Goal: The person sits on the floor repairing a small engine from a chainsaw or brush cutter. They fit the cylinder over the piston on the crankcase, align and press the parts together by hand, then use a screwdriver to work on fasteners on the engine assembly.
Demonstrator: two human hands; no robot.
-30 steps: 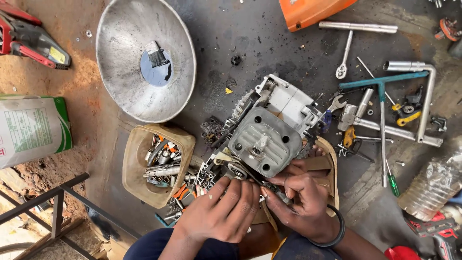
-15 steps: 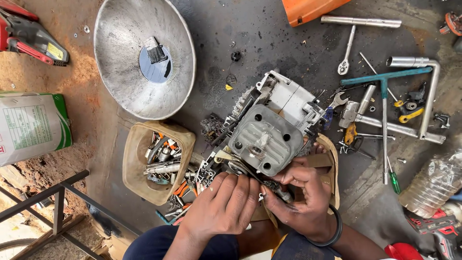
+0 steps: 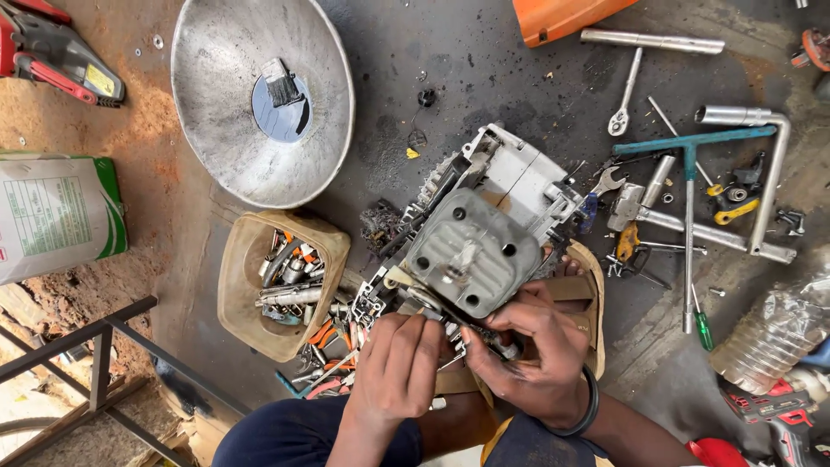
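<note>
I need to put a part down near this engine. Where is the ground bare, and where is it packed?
Bare dark ground lies between the metal bowl, the orange cover and the engine. It is crowded right of the engine, among the wrenches, and left of it, by the tub of tools. Both the left hand and the right hand work at its near edge.

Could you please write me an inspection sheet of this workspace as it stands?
Surface: dark, oil-stained floor, sawdust at left.
Job's things: grey engine block, stripped, lying beside a tub of parts.
Clutter: metal bowl, T-handle wrench, ratchet, plastic bottle, green-and-white sack.
Grippers: left hand and right hand both at the block's near edge; what the fingers pinch is hidden.
Cables: nothing seen.
Surroundings: orange cover, red power tool, metal frame.
</note>
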